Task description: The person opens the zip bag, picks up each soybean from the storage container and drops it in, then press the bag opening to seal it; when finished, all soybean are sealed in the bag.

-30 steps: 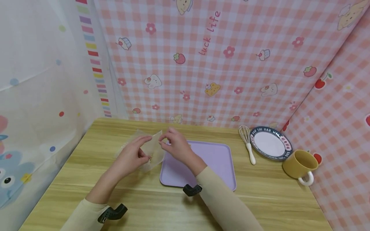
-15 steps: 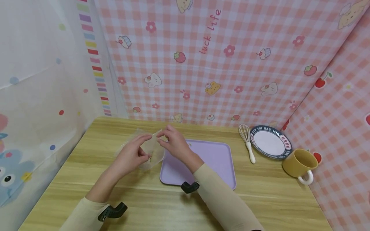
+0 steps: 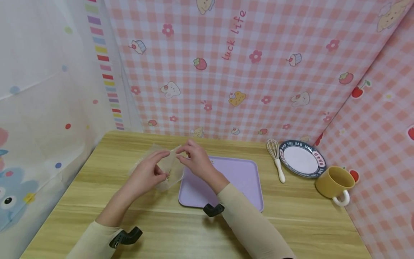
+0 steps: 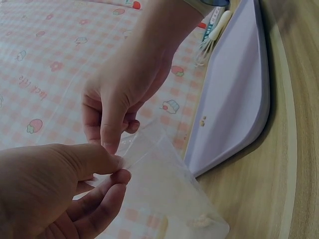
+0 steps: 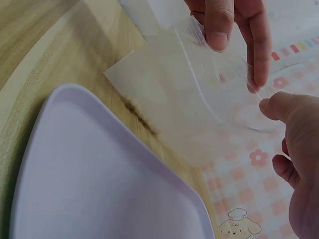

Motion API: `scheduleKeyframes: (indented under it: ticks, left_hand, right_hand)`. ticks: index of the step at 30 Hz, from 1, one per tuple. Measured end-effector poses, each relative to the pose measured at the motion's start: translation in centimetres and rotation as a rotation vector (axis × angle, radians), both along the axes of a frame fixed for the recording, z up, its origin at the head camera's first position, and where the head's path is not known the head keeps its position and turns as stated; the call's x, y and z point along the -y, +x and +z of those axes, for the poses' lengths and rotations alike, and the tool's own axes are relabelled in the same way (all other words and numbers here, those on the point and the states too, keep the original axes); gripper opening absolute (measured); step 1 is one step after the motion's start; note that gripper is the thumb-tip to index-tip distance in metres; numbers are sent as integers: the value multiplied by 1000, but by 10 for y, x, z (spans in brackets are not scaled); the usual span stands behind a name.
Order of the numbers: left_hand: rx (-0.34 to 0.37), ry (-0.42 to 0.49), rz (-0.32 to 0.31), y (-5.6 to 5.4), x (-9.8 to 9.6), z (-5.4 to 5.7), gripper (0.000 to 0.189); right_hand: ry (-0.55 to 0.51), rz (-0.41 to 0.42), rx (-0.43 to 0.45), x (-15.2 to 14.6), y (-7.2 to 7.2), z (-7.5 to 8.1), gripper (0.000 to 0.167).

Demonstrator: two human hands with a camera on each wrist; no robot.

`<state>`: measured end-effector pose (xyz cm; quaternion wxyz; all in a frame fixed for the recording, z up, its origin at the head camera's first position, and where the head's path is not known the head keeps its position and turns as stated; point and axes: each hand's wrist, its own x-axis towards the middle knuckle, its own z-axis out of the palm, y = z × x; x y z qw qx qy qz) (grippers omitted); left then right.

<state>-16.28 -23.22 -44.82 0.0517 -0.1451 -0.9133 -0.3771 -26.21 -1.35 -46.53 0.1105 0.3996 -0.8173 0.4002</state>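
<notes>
A clear plastic bag [image 3: 176,169] hangs between both hands over the left part of the table. My left hand [image 3: 148,175] pinches the bag's edge between thumb and fingers. On the other side of its top edge, my right hand [image 3: 198,162] pinches the film with thumb and forefinger. Between them the bag's mouth bows apart in the right wrist view, its rim curved. Small brownish bits [image 5: 139,117] are gathered along the bottom of the bag. Beside the bag lies a purple tray [image 3: 239,176], partly covered by the right forearm; a few tiny brownish bits [image 4: 203,121] lie on it.
To the tray's right lies a whisk [image 3: 276,162] with a white handle. A dark-rimmed plate [image 3: 302,160] is beside it, and a yellow mug [image 3: 331,187] with a white handle stands nearest the right edge. Patterned cloth [image 3: 245,75] rises behind the wooden table [image 3: 181,233].
My right fingertips have shifted slightly left along the bag's top edge since the first frame. The left hand keeps its hold, and the tray stays where it was.
</notes>
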Motion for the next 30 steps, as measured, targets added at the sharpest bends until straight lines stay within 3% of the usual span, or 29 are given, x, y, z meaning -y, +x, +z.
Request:
scheduleKeyframes:
  ticks: [6,16,30]
  left_hand:
    - [1,5,-3,-1,-1,-2,76]
    - [-4,-3,12,-2,-2,-1,75]
    - [-8,3,-8,-4,-4,-2,74]
  right_hand:
    - [-33,12,49,-10,3,-1,10]
    - [-77,10,282,-50,-3,-8,12]
    - [199,-108,300,-114,-29,-42,19]
